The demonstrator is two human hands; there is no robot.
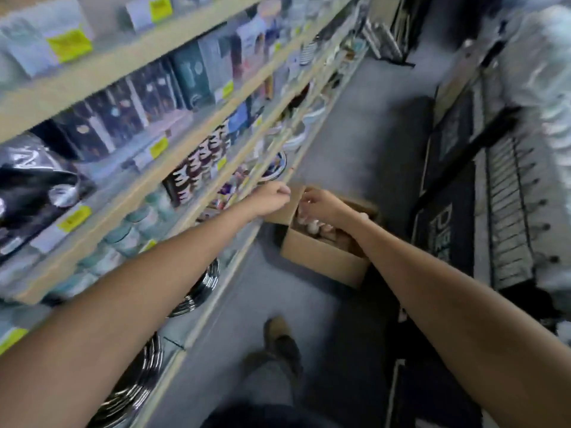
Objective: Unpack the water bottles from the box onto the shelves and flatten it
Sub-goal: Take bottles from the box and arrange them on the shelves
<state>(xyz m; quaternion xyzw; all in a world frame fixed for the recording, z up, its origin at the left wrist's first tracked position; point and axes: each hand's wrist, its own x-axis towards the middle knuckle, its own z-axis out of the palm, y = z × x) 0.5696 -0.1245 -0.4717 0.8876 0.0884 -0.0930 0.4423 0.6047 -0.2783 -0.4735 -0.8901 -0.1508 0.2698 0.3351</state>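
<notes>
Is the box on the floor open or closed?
Open. The box has a flap raised near the left hand, and rounded tops show inside, under the right hand.

One head-worn wide-angle view, looking forward and steeply down an aisle.

Shelving (173, 168) runs up the frame's left side, grey floor (364, 125) fills the middle — both bare forearms reach away from the lens toward a cardboard box (321, 257) on the floor ahead; the picture is motion-blurred, and a shoe (278, 332) shows below.
</notes>
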